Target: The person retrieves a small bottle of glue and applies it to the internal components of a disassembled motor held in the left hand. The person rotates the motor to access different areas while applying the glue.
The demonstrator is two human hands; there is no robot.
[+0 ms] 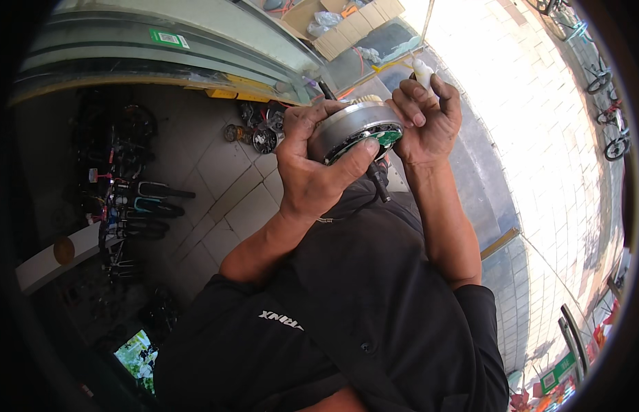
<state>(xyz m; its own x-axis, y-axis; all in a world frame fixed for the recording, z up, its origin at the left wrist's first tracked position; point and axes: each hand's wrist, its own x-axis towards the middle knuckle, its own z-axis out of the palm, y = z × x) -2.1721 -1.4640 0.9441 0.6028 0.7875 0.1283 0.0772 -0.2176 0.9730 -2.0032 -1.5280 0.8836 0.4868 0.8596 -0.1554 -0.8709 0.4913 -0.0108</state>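
Note:
My left hand (314, 159) is wrapped round a motor core (350, 127), its thumb on the lower face and its fingers on the far rim. The part has a round silver metal case. A green circuit board (387, 137) shows on its near face, and a black axle (378, 181) sticks out toward me. Beyond the case, a pale toothed gear (366, 99) is partly visible. Up at the right, my right hand (429, 120) pinches a small white tube (422, 73) with its rounded end upward. Some right fingers are close to the motor's rim; whether they touch it I cannot tell.
On the tiled floor to the left of the motor lie dark round motor parts (264, 139). An open cardboard box (354, 31) with plastic bags stands at the far side. A glass panel (189, 58) crosses the upper left. Bicycles (144, 206) line the dim left side; more stand outside, far right.

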